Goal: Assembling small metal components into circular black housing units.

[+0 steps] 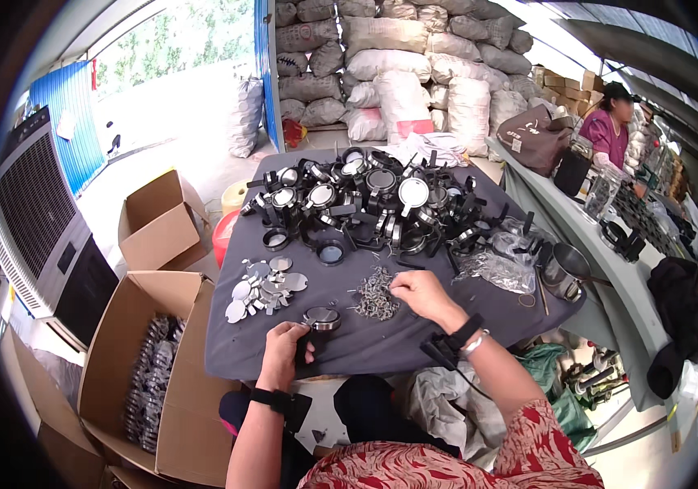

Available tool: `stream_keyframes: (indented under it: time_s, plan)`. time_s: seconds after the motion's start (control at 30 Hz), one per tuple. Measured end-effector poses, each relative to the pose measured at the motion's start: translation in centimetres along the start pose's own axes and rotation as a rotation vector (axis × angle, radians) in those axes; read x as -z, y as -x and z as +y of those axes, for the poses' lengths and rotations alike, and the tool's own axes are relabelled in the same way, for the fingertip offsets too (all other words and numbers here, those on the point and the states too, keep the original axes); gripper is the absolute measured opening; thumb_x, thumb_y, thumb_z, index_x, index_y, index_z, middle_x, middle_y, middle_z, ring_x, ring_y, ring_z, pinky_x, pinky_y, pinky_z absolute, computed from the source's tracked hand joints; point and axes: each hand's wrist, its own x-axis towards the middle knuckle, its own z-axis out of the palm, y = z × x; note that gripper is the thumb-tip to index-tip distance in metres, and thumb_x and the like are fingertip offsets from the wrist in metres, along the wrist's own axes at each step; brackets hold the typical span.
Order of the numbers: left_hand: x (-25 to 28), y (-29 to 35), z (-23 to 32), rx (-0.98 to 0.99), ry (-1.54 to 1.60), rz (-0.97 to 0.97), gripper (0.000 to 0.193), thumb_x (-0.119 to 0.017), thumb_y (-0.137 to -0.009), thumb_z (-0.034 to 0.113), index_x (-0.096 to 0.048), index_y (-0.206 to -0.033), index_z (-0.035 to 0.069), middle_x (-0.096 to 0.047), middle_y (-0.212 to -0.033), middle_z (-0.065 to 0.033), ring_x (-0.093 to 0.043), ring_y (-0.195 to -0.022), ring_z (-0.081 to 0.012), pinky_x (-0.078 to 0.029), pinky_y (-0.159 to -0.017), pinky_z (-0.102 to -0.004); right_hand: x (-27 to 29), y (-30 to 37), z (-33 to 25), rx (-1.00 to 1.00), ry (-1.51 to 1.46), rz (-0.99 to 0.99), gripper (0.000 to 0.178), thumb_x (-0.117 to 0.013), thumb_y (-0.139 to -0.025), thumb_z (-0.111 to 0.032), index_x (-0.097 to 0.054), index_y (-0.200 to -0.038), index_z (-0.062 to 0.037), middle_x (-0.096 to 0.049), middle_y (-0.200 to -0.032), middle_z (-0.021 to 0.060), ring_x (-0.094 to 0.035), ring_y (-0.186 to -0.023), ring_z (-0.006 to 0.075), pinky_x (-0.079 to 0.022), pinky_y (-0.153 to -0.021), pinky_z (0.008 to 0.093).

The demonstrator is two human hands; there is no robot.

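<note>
My left hand [285, 350] is closed round the black handle of a round metal-rimmed piece [321, 319], held low over the near edge of the table. Its flat round top faces up. My right hand [424, 295] is at the right side of a heap of small metal clips or hooks [377, 295], thumb and fingers pinched together. Whatever lies between those fingertips is too small to make out. Left of the heap lie loose flat silvery discs [263, 287]. Behind them, a large pile of similar black-handled round metal pieces [381, 181] covers the far half of the table.
The grey cloth-covered table [235, 346] also holds clear plastic bags [500, 269] and a metal cup [565, 269]. An open cardboard box [182, 399] of shiny parts stands at left. On the right, a person [606, 130] is at another long table [642, 301]. Stacked sacks [386, 34] rise behind.
</note>
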Motion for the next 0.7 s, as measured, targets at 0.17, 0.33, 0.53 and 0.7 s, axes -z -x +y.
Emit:
stream_keyframes:
  time_s: [0.17, 0.33, 0.53, 0.7]
  plan:
    - [-0.8, -1.2, -0.2, -0.028, 0.014, -0.025, 0.005, -0.06, -0.079, 0.0, -0.056, -0.079, -0.002, -0.057, -0.069, -0.0082, -0.053, -0.046, -0.0158, -0.042, -0.036, -0.0279, 1.8, 4.5, 2.1, -0.156, 0.171, -0.119, 0.018, -0.065, -0.079, -0.019, -0.067, -0.085, -0.0028, -0.065, -0.081, 0.0154, -0.064, -0.076, 0.0299, -0.05, -0.069, 0.0381]
    - [0.1, -0.6, 0.1, -0.004, -0.078, -0.02, 0.006, -0.061, -0.077, -0.001, -0.055, -0.076, -0.001, -0.057, -0.067, -0.0082, -0.054, -0.045, -0.0168, -0.043, -0.035, -0.0274, -0.1, 4.3, 1.0, -0.293, 0.507, -0.114, 0.036, -0.069, -0.079, -0.032, -0.064, -0.094, -0.0001, -0.056, -0.106, 0.0227, -0.06, -0.095, 0.0372, -0.049, -0.081, 0.0441]
    - [-0.3, -0.9, 0.0, -0.021, -0.057, -0.116, 0.008, -0.06, -0.076, -0.005, -0.054, -0.076, -0.001, -0.057, -0.065, -0.0085, -0.054, -0.044, -0.0175, -0.044, -0.033, -0.0291, 0.9, 3.6, 0.8, -0.387, 0.477, -0.122, 0.044, -0.078, -0.068, -0.027, -0.064, -0.099, 0.0024, -0.057, -0.11, 0.0228, -0.06, -0.099, 0.0349, -0.049, -0.086, 0.0394]
    - [-0.1, -1.1, 0.1, -0.068, -0.105, -0.135, 0.007, -0.06, -0.076, -0.005, -0.054, -0.075, -0.001, -0.057, -0.067, -0.0094, -0.054, -0.044, -0.0174, -0.045, -0.033, -0.0286, 1.0, 3.3, 0.3, -0.373, 0.441, -0.045, 0.048, -0.081, -0.063, -0.02, -0.059, -0.098, 0.0049, -0.064, -0.097, 0.0218, -0.06, -0.101, 0.0339, -0.049, -0.086, 0.0389]
